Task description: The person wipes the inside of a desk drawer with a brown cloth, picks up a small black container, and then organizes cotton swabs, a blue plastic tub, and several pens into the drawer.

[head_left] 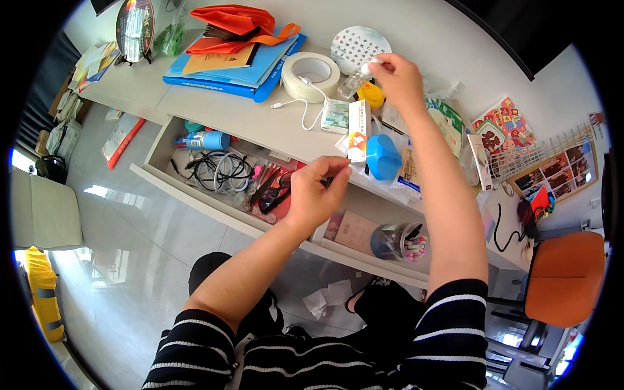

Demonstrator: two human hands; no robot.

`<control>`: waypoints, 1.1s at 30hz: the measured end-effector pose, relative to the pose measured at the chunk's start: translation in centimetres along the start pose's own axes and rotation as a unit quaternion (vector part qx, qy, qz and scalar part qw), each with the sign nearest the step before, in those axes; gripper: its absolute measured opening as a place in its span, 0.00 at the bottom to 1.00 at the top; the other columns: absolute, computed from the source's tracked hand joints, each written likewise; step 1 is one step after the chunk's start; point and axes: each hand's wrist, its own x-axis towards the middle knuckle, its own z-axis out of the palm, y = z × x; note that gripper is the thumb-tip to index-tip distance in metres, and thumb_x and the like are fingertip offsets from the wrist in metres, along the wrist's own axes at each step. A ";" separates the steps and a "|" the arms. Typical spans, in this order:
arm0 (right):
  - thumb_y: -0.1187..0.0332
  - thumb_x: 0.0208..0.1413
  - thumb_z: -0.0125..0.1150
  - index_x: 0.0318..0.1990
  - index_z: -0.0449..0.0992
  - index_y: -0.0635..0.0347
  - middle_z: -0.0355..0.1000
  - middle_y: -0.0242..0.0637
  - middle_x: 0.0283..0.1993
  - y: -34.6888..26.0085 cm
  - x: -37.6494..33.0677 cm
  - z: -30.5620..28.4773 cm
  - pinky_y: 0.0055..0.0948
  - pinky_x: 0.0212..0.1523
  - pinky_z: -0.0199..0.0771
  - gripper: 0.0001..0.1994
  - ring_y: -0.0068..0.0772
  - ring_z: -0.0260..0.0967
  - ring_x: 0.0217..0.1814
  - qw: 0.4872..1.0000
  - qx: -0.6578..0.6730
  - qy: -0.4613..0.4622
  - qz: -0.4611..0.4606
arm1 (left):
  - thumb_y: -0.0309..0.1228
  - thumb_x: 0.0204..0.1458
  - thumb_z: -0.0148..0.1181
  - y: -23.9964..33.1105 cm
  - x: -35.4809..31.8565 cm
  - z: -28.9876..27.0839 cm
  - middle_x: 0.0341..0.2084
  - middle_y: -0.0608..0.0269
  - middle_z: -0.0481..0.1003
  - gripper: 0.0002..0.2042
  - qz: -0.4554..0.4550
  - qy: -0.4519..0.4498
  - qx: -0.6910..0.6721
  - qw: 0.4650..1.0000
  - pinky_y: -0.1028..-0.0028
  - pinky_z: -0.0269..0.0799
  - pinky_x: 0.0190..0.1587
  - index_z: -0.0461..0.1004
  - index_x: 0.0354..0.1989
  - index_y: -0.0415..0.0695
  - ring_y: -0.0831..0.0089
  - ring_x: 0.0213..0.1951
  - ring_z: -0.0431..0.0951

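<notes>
My right hand (398,79) reaches to the back of the desk, its fingers pinched at the white top of a small clear bottle (353,84). Just under the bottle lies a yellow tape-measure-like object (370,95). Above the open drawer, my left hand (316,190) has thumb and index finger drawn together. Its fingertips come close to the lower end of a white and orange box (358,130); whether they grip anything small is not visible. A rounded blue plastic object (383,158) sits beside the box. A small green-and-white pack (335,116) lies left of it.
A wide tape roll (311,77), white cable (304,114) and blue folders (224,75) with an orange bag (234,25) occupy the desk. The pulled-out drawer (195,195) holds cables, sunglasses and a pen tub (390,242). An orange chair (564,279) stands right; paper scraps (328,297) lie on the floor.
</notes>
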 end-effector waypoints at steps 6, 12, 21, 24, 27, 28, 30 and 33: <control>0.64 0.54 0.62 0.47 0.76 0.63 0.74 0.30 0.35 -4.7 -3.5 -3.6 0.20 0.38 0.69 0.16 0.18 0.67 0.34 0.956 0.209 -0.161 0.124 | 0.41 0.61 0.51 1.2 2.3 -2.1 0.46 0.56 0.73 0.22 -0.231 0.042 -0.202 0.951 0.72 0.73 0.40 0.61 0.57 0.38 0.72 0.43 0.75; 0.63 0.56 0.61 0.50 0.75 0.60 0.72 0.28 0.38 -6.5 -7.3 -3.3 0.20 0.39 0.68 0.16 0.17 0.66 0.36 0.924 0.266 -0.217 0.171 | 0.41 0.61 0.52 1.0 2.8 -4.2 0.40 0.56 0.75 0.18 -0.348 -0.096 -0.422 0.832 0.68 0.76 0.40 0.67 0.50 0.40 0.70 0.38 0.77; 0.63 0.55 0.63 0.52 0.74 0.61 0.72 0.28 0.39 -6.7 -10.0 -1.5 0.21 0.38 0.71 0.19 0.16 0.67 0.38 0.904 0.275 -0.275 0.178 | 0.31 0.58 0.57 0.5 1.3 -3.6 0.39 0.60 0.75 0.15 -0.297 -0.053 -0.460 0.835 0.70 0.75 0.43 0.67 0.50 0.39 0.72 0.37 0.77; 0.62 0.52 0.66 0.51 0.73 0.60 0.73 0.29 0.39 -6.1 -10.3 -1.3 0.22 0.39 0.71 0.20 0.18 0.67 0.37 0.903 0.257 -0.285 0.191 | 0.28 0.54 0.61 0.7 1.2 -3.4 0.37 0.61 0.74 0.16 -0.297 -0.026 -0.441 0.846 0.73 0.74 0.43 0.67 0.49 0.38 0.75 0.37 0.75; 0.63 0.51 0.68 0.50 0.73 0.60 0.73 0.30 0.40 -5.9 -11.2 -0.8 0.22 0.39 0.70 0.20 0.19 0.68 0.38 0.901 0.252 -0.295 0.193 | 0.27 0.52 0.63 1.0 1.1 -3.1 0.36 0.62 0.73 0.16 -0.292 -0.013 -0.384 0.876 0.75 0.72 0.41 0.68 0.47 0.38 0.76 0.36 0.74; 0.66 0.49 0.69 0.48 0.73 0.61 0.74 0.31 0.39 -5.8 -11.2 -0.6 0.22 0.40 0.71 0.19 0.19 0.70 0.40 0.900 0.254 -0.291 0.200 | 0.26 0.51 0.63 1.2 1.2 -3.1 0.36 0.63 0.73 0.15 -0.298 -0.016 -0.350 0.888 0.76 0.71 0.40 0.68 0.45 0.38 0.76 0.35 0.74; 0.69 0.48 0.69 0.48 0.73 0.61 0.74 0.32 0.40 -5.3 -11.4 -0.4 0.22 0.40 0.71 0.19 0.20 0.70 0.41 0.917 0.229 -0.281 0.168 | 0.26 0.50 0.64 0.8 1.3 -3.5 0.34 0.64 0.73 0.14 -0.310 -0.023 -0.288 0.906 0.78 0.70 0.39 0.69 0.43 0.38 0.78 0.35 0.73; 0.71 0.45 0.70 0.47 0.73 0.65 0.74 0.35 0.40 -5.0 -10.8 -0.6 0.23 0.41 0.71 0.20 0.22 0.71 0.40 0.942 0.188 -0.235 0.148 | 0.25 0.49 0.63 -0.2 1.7 -4.2 0.34 0.66 0.73 0.12 -0.328 -0.017 -0.242 0.913 0.79 0.68 0.39 0.70 0.42 0.39 0.79 0.35 0.73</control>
